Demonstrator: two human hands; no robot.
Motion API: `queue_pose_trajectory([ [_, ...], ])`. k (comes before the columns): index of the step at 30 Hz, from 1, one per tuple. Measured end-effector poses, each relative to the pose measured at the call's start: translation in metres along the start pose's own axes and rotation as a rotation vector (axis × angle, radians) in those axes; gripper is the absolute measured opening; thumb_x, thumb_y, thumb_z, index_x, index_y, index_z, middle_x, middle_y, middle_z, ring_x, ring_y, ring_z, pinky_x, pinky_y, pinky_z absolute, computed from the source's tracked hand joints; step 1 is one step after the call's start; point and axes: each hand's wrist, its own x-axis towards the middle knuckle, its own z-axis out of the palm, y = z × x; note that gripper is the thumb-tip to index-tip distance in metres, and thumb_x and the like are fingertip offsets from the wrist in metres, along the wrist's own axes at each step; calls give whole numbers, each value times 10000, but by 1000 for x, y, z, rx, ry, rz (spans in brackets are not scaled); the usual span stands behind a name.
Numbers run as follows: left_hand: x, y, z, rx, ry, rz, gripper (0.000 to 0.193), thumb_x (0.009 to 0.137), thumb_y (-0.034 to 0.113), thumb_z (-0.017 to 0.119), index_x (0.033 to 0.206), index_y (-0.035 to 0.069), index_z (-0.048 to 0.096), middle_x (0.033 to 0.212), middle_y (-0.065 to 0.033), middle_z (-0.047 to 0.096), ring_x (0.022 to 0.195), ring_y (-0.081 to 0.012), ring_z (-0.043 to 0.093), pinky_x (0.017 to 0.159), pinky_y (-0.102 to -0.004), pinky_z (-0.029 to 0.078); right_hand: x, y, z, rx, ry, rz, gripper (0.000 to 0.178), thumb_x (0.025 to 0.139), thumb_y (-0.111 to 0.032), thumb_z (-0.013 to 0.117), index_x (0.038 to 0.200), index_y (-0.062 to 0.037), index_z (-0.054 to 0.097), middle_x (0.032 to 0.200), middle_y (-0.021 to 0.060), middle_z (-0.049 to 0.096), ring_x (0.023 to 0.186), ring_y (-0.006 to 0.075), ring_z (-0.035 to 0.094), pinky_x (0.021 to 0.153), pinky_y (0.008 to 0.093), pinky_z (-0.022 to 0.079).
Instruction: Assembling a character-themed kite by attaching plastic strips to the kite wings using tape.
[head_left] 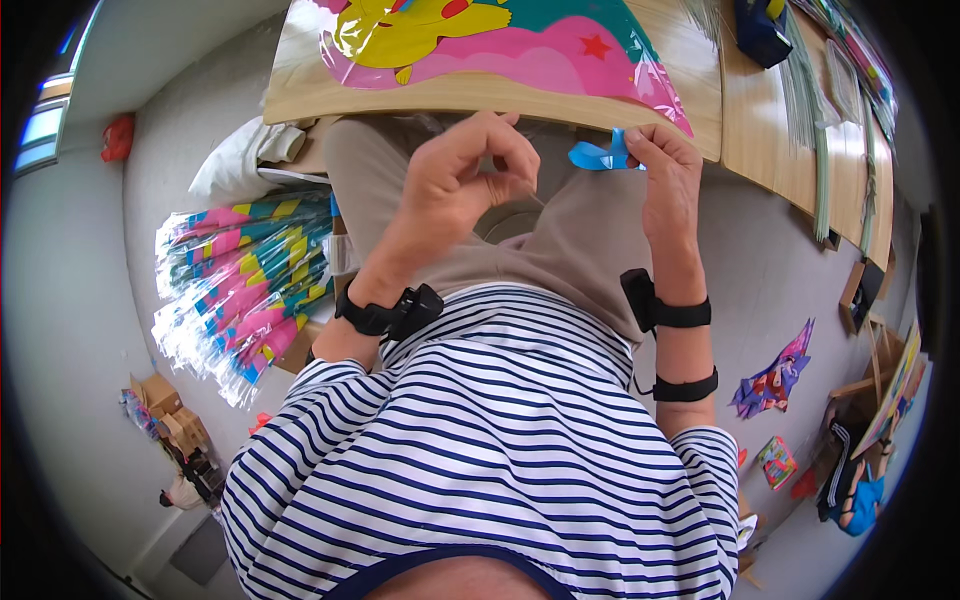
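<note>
Between the thumb and fingers of my right hand point(668, 165) is a short, glossy blue strip point(598, 155), like tape or ribbon, which curls out to the left. My left hand point(465, 175) is raised over my lap with its fingers bent into a pinch. Something thin may stick out at its fingertips, too fine to make out. Beyond both hands, a shiny printed plastic sheet point(560, 65) in pink and green with a yellow cartoon figure lies on the wooden table point(480, 100). The hands are apart from each other and from the sheet.
A dark tape dispenser point(762, 35) and bundles of thin pale rods point(803, 95) lie on the table's right part. At my left, a fanned stack of colourful plastic pieces point(245, 285) sits beside a white cloth point(240, 160). A purple piece point(775, 375) lies on the floor at right.
</note>
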Motion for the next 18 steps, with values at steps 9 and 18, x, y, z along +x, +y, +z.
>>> queue_pose_trajectory([
  [9,-4,-99,-4,-410,681,-580,217,816,-71,654,1012,2,599,892,-47,652,844,-128,643,799,-237,518,-11,5,-2,-24,-29,14,133,858,-98,641,807,23,661,709,-11,567,688,80,465,656,235,376],
  [18,16,-144,-8,221,629,-504,173,753,-50,651,912,7,611,777,-53,648,757,-132,632,717,-269,504,-16,17,-1,-69,-33,112,124,850,-102,656,818,16,674,703,-17,554,681,69,457,625,227,361],
])
